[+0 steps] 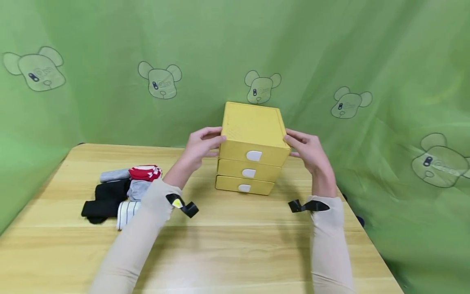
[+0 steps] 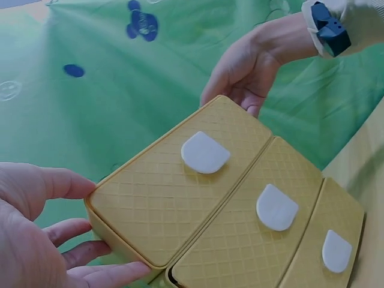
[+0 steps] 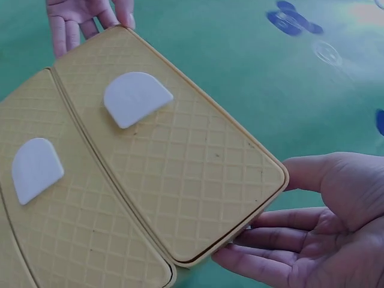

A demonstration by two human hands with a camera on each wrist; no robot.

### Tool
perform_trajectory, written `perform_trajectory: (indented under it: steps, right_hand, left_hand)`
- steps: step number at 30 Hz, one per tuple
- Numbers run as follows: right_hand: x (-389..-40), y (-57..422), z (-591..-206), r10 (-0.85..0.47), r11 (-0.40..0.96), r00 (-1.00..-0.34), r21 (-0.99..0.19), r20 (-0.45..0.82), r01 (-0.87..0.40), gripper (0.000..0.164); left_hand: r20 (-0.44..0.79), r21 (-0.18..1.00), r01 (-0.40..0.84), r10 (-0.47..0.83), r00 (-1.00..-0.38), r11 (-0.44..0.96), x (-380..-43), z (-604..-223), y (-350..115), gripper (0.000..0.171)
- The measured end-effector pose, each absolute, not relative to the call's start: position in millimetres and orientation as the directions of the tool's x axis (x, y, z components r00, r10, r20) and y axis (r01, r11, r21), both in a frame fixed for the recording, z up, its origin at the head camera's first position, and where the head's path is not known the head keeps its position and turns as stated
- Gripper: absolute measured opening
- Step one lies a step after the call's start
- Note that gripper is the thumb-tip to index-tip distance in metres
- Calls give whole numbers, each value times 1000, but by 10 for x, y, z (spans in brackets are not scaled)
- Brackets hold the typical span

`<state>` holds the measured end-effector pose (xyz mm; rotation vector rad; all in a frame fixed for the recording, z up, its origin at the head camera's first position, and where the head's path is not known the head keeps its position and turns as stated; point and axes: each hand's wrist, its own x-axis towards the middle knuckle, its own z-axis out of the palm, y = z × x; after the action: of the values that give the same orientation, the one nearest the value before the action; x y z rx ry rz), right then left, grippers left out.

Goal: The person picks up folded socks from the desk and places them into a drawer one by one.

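A yellow three-drawer box [image 1: 253, 126] with white tab pulls stands upright on the wooden table. My left hand [image 1: 198, 147] touches its left side near the top, with the thumb at the upper front corner and the fingers fairly straight along the side. On the opposite side, my right hand [image 1: 306, 149] is set much the same way, thumb at the corner. Close up in the left wrist view, the waffle-patterned drawer fronts [image 2: 150, 210] look shut. The right wrist view shows the right fingers [image 3: 276, 240] against the side panel.
Left of the box lie folded clothes: a black piece [image 1: 110, 196], a red one [image 1: 145, 172], a grey one [image 1: 114, 175] and a striped white one [image 1: 126, 212]. A green curtain [image 1: 205, 41] with bear heads hangs behind the table [image 1: 227, 245].
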<state>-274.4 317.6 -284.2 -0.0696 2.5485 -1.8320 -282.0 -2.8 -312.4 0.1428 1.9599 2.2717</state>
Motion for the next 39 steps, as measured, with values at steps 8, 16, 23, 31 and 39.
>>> perform_trajectory:
  steps: [8, 16, 23, 31, 39]
  right_hand:
    - [-2877, 2754, -2872, -58, 298, -997, -953, 41, -56, 54]
    - [-2990, 2464, -2897, -89, 250, -995, -966, 39, -60, 52]
    - [-3041, 2362, -2893, -111, 228, -993, -971, 42, -66, 52]
    - [-3100, 2431, -2874, -130, 273, -991, -960, 26, -61, 53]
    - [-3136, 2476, -2874, -154, 282, -988, -959, -12, -33, 55]
  left_hand:
    - [-19, 994, -34, 146, -989, -99, -2777, -3095, -468, 49]
    - [-55, 997, -63, 137, -989, -52, -2798, -3082, -781, 53]
    - [-58, 997, -63, 121, -991, -37, -2800, -3068, -875, 55]
    - [-46, 998, -51, 109, -993, -40, -2813, -3077, -823, 53]
    - [-43, 998, -47, 98, -994, -42, -2813, -3111, -796, 53]
